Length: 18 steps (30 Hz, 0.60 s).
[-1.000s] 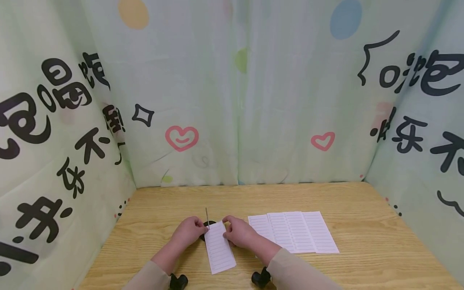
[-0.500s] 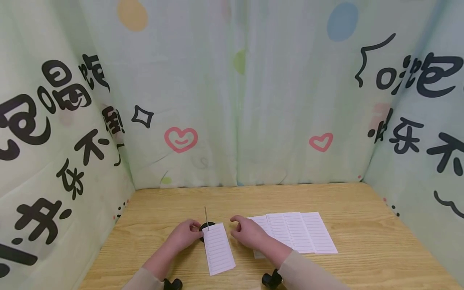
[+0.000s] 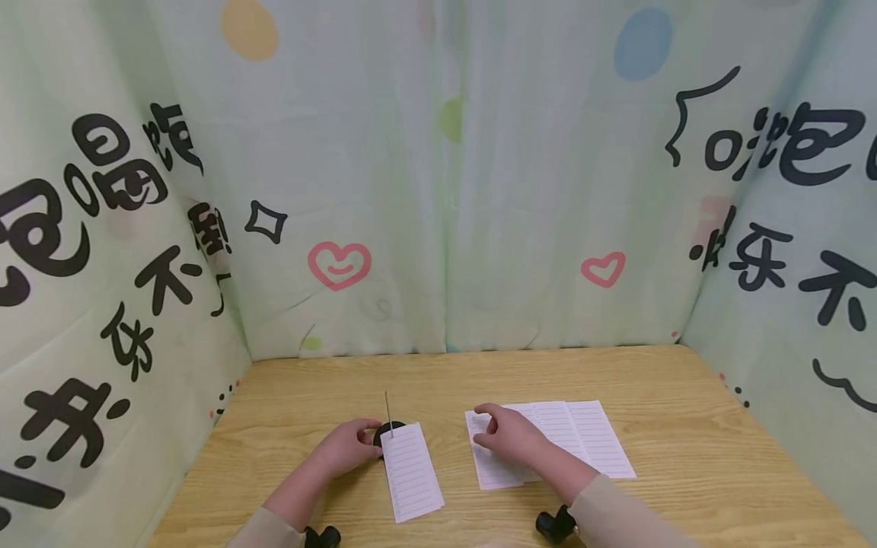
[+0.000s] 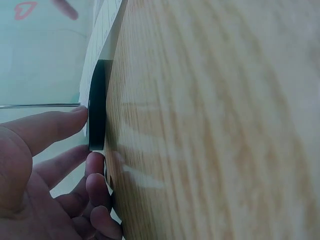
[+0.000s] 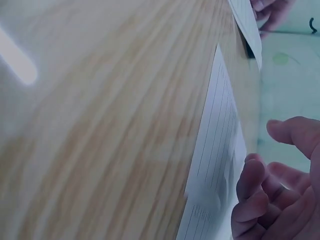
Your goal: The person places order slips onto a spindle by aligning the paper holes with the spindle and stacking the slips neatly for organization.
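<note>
A paper spike stands left of the table's middle, with a round black base [image 3: 387, 427] and a thin upright metal rod [image 3: 388, 407]. Lined white slips [image 3: 413, 476] are threaded on the rod and lie over the base, slanting toward me. My left hand [image 3: 348, 447] holds the base from its left side; in the left wrist view the thumb is at the slip's edge and the fingers are by the base's side [image 4: 98, 112]. My right hand [image 3: 512, 435] hovers over the row of lined slips [image 3: 603, 441], thumb and fingers apart, holding nothing.
The overlapping slips lie flat on the wooden table [image 3: 658, 403], right of the spike. Printed curtains [image 3: 521, 190] surround the table at the back and on both sides. Black wrist mounts [image 3: 556, 525] sit under both forearms.
My right hand has let go of the slip on the spike and moved right, over the other slips. My left hand has shifted from the slip's corner to the base.
</note>
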Each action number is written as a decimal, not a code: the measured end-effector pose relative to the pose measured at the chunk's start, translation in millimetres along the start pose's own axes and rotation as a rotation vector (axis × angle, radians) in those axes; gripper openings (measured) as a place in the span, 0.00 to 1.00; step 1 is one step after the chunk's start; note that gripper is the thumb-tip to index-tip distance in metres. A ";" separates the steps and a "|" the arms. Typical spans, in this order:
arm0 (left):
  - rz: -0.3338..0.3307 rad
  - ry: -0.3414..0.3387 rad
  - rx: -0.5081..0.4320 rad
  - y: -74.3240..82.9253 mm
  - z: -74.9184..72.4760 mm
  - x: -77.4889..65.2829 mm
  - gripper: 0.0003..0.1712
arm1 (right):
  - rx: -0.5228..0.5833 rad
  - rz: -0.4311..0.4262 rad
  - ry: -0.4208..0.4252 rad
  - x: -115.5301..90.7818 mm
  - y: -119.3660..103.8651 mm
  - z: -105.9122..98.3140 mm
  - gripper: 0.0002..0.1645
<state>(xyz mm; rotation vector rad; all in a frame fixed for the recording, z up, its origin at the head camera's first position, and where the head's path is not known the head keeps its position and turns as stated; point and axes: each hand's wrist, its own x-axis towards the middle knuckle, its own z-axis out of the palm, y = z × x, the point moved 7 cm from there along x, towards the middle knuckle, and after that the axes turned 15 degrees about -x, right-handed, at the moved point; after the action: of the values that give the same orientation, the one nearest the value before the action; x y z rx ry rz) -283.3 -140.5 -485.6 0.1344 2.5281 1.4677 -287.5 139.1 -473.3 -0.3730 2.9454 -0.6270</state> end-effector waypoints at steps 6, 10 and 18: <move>0.004 -0.014 -0.007 0.0 0.7 0.2 0.28 | -0.003 0.079 -0.024 -4.0 25.7 -8.1 0.34; -0.002 -0.009 -0.003 -0.4 -0.2 0.1 0.28 | -0.018 0.104 -0.042 -4.7 34.0 -12.2 0.37; -0.004 -0.011 -0.003 -0.6 0.0 -0.3 0.28 | -0.076 0.108 -0.097 0.6 39.3 -9.6 0.41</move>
<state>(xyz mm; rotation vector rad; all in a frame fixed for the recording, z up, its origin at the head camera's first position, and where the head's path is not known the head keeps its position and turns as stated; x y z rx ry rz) -283.0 -140.8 -486.1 0.1368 2.5166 1.4652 -298.1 177.4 -480.9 -0.2414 2.8792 -0.4709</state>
